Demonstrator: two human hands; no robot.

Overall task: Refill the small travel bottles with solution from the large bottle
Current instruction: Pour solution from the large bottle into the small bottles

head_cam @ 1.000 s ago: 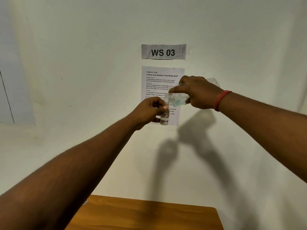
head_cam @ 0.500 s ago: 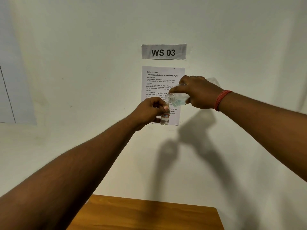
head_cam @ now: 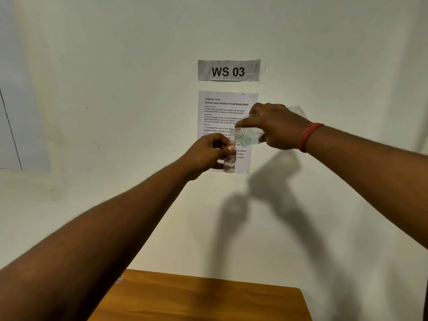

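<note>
**Operator:** Travel bottle [head_cam: 229,163]: where is it, and what holds it?

**Technician:** It is held upright in the air, in front of the far wall and well above the wooden table [head_cam: 208,300]. The left hand [head_cam: 208,154] is closed around its upper part, thumb and fingers pinching just below the open mouth. The lower half hangs clear of the hand and shows clear liquid.

**Operator:** And the large bottle [head_cam: 247,136]?

**Technician:** The right hand [head_cam: 278,128] is wrapped over its body. It is tipped almost level, neck pointing left, with its uncapped mouth just above the mouth of the travel bottle. Whether the two rims touch cannot be told. Liquid lies along the low side of the body. The person wears a red thread band [head_cam: 309,136] on the right wrist.

**Operator:** How will the two items handle?

**Technician:** Both look like clear, thin plastic. The travel bottle should be very light and stiff enough for a pinch. Its narrow mouth is judged the main difficulty, since a small tilt would send the stream down the outside. A grip high on the neck steadies the opening. The large bottle appears mostly empty, so it should be light, and the wall may flex under pressure. It is best held around the mid-body with a loose squeeze. Wet plastic would be slippery.

**Operator:** Other items?

**Technician:** The instruction sheet [head_cam: 222,107] and the "WS 03" sign [head_cam: 228,70] on the wall behind.
</note>
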